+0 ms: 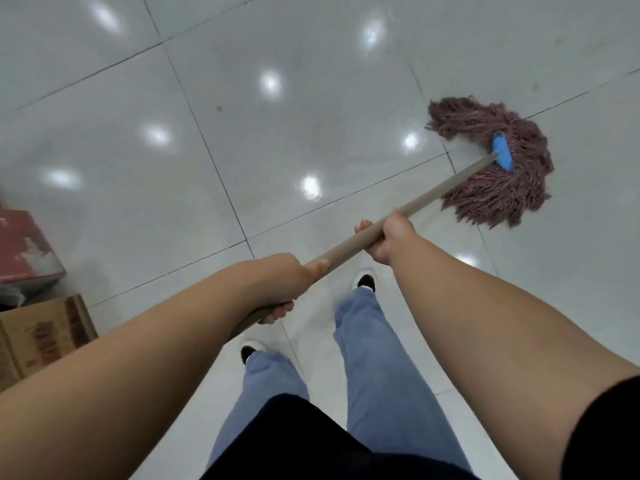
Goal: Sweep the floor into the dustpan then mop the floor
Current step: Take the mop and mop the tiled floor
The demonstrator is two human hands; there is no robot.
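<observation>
At far left, two boxes, a red box point(24, 247) and a cardboard box point(45, 336), sit against the edge of the tiled floor point(214, 98). Our left hand point(277, 285) is wrapped around the near end of the mop handle point(349, 245), fingers curled under. Farther along, our right hand point(386, 242) grips the same handle from above, thumb on the far side. The handle looks stiff and light, likely wood, so two spaced grips give good leverage. To the right, the mop head point(491, 161) lies spread flat on the tiles, blue clamp point(502, 155) at its centre. We judge the strings soft and floppy, heavier if wet, dragging rather than sliding. Glossy tiles may be slippery once damp. No dustpan in view.
</observation>
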